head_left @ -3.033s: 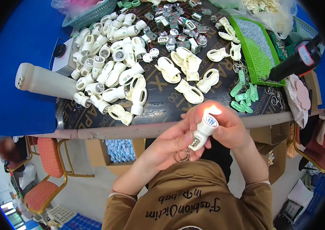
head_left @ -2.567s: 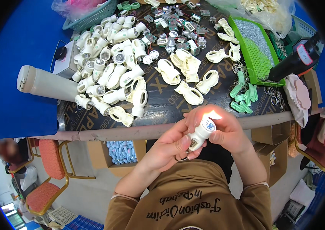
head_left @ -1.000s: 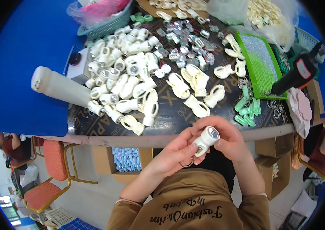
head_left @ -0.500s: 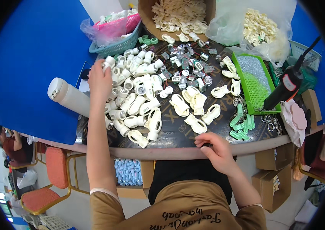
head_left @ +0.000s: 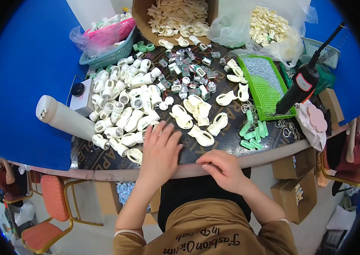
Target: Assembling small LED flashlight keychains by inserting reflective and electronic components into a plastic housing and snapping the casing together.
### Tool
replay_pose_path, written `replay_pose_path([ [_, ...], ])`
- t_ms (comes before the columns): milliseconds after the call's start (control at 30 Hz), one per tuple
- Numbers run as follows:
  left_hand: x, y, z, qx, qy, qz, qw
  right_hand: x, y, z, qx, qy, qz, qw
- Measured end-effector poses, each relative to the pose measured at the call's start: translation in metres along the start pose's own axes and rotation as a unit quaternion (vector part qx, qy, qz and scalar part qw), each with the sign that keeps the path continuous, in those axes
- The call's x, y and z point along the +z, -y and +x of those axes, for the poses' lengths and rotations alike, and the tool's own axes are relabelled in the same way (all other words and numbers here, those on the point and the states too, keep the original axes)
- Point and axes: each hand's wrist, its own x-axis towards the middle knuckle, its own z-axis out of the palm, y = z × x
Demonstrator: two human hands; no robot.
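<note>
My left hand is over the table's near edge, its fingers stretched out and slightly apart with nothing held. Its fingertips reach the near end of a pile of white flashlight bodies, covering some of them. To the right, my right hand is at the padded edge, fingers curled together and thumb close below. Whatever lies inside its curl is hidden. Several cream shell halves lie just beyond the two hands. Farther off is a heap of small circuit units with silver reflectors and red wires.
Left stand a white bottle and a small box with a black knob. Right are green clips, metal rings, a green tray and a black handheld radio. A carton of cream shells stands behind.
My left hand has come from the far left of the flashlight pile back toward me and right; its fingers are now spread. My right hand stays by the edge. The whole view has shifted.
</note>
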Motion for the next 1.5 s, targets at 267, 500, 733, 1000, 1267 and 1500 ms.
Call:
replay_pose_path([
  [267, 0.002, 0.046, 0.003, -0.046, 0.055, 0.205, 0.976, 0.005, -0.003, -0.001, -0.032, -0.003, -0.036, 0.999],
  [500, -0.004, 0.082, 0.023, 0.018, 0.048, 0.238, 0.970, 0.001, 0.000, 0.004, -0.035, 0.026, -0.014, 0.999],
  [733, 0.002, 0.106, 0.043, 0.015, 0.032, 0.273, 0.961, -0.007, 0.003, 0.008, -0.027, 0.034, -0.009, 0.999],
  [1000, -0.004, 0.119, 0.053, 0.036, 0.030, 0.273, 0.961, -0.023, 0.004, 0.014, -0.038, 0.009, -0.047, 0.998],
  [1267, -0.055, 0.068, 0.000, -0.056, 0.110, 0.097, 0.988, -0.045, -0.007, 0.035, -0.116, -0.004, -0.202, 0.973],
  [1500, -0.029, 0.084, -0.041, -0.130, 0.060, 0.191, 0.971, -0.025, -0.033, 0.146, -0.221, 0.060, -0.334, 0.915],
])
